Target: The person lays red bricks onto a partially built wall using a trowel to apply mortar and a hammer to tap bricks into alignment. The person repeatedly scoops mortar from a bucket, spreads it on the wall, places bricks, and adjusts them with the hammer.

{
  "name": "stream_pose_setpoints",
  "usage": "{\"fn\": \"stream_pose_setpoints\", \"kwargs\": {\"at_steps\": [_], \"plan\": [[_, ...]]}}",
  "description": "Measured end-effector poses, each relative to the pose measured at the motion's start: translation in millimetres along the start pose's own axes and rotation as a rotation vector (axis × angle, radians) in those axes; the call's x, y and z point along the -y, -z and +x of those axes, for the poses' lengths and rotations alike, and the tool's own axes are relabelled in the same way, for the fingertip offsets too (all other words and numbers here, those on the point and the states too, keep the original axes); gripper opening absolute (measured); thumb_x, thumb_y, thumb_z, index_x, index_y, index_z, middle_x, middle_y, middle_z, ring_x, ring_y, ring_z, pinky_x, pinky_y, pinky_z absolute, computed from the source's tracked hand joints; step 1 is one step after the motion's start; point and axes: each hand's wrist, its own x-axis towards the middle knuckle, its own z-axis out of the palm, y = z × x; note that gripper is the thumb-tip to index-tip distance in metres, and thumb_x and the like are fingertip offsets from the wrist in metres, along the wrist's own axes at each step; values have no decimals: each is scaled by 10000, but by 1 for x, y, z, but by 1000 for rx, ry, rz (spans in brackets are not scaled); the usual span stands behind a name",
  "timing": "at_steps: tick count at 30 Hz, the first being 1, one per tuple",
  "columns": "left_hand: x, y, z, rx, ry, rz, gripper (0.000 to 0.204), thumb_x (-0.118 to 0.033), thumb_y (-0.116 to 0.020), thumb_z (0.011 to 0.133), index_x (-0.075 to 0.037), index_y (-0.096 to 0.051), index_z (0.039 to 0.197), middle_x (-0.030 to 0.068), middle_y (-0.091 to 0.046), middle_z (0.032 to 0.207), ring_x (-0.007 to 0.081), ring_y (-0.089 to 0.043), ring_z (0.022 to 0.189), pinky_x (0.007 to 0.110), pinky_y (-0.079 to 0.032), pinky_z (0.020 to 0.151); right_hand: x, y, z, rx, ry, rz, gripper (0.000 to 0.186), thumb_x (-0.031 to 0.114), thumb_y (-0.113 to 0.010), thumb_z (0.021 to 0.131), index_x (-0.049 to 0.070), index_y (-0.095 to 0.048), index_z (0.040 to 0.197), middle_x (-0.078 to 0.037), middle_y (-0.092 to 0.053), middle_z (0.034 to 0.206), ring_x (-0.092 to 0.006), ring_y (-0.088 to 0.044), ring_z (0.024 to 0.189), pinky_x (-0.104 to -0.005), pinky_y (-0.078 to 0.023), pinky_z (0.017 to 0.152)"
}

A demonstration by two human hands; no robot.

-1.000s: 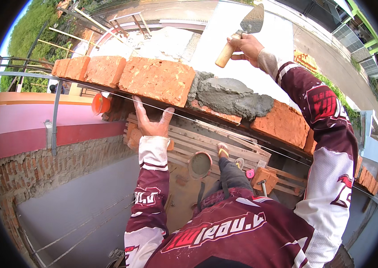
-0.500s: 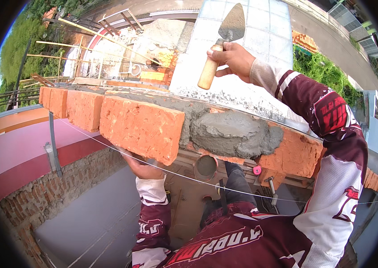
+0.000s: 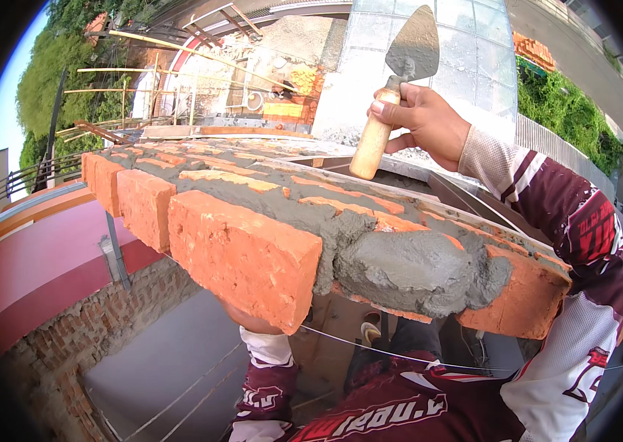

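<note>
Change since earlier frames: the view has dropped closer to the wall top, so the bricks fill the middle; the right hand has carried the trowel from 12 o'clock toward 1 o'clock, and the left hand has slid almost wholly behind the near brick
Right hand (image 3: 423,121): clenched round the pale wooden handle, thumb over the top, held above the wall and clear of the mortar
Trowel (image 3: 400,81): grey pointed blade tipped up toward 12 o'clock, handle slanting down toward 7 o'clock
Left hand (image 3: 254,323): only a sliver shows under the near brick at 6 o'clock, touching its underside; whether it is open or clenched cannot be told
Near brick (image 3: 245,258): orange, end-most of the top course, at centre, its right end butted into wet mortar
Mortar heap (image 3: 414,269): grey, wet, mounded at 4 o'clock between the near brick and the next brick (image 3: 525,295)
Top course (image 3: 134,199): orange bricks running off toward 9 o'clock, grey mortar spread along the top
Guide string (image 3: 392,356): thin pale line stretched below the wall's front edge, from 6 toward 4 o'clock
Open room: free air above the wall around the trowel; a sheer drop in front, to a grey surface (image 3: 156,368) at 7 o'clock
Signs and labels: white lettering on the dark red sleeves (image 3: 591,236) and shirt front, at 3 and 6 o'clock
</note>
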Motion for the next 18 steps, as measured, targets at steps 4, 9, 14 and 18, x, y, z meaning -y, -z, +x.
{"fn": "stream_pose_setpoints", "kwargs": {"at_steps": [4, 9, 14, 18], "plan": [[1, -1, -6, 62, -67, 108, 678, -343, -612, 963, -91, -299, 1508, 123, -444, 1473, 277, -521, 1290, 444, -498, 1010, -5, -8, -3, 40, -21, 63, 500, 310, -626, 986, -49, -473, 1300, -137, -596, 1167, -196, -610, 1079, -303, -585, 813], [0, 1, -9, 142, -149, 271, 625, -262, -614, 971, -95, -321, 1498, 119, -465, 1464, 265, -543, 1270, 426, -516, 991, -5, -14, -4, 71, -21, 71, 504, 307, -606, 997, -76, -457, 1288, -175, -587, 1188, -232, -640, 1079, -293, -614, 828], [2, -2, -8, 118, -39, 108, 632, -389, -525, 969, -123, -325, 1506, 107, -448, 1483, 291, -519, 1289, 467, -490, 1012, -2, -19, -8, 85, -40, 61, 510, 308, -606, 1001, -15, -438, 1358, -125, -595, 1209, -195, -613, 1092, -301, -588, 802], [0, -9, -1, 79, 295, -444, 719, -600, -405, 962, -158, -318, 1523, 94, -413, 1513, 333, -474, 1323, 532, -447, 1050, -3, -23, -11, 65, -42, 75, 474, 287, -597, 1005, -19, -449, 1336, -127, -590, 1202, -198, -611, 1101, -304, -595, 816]]}}
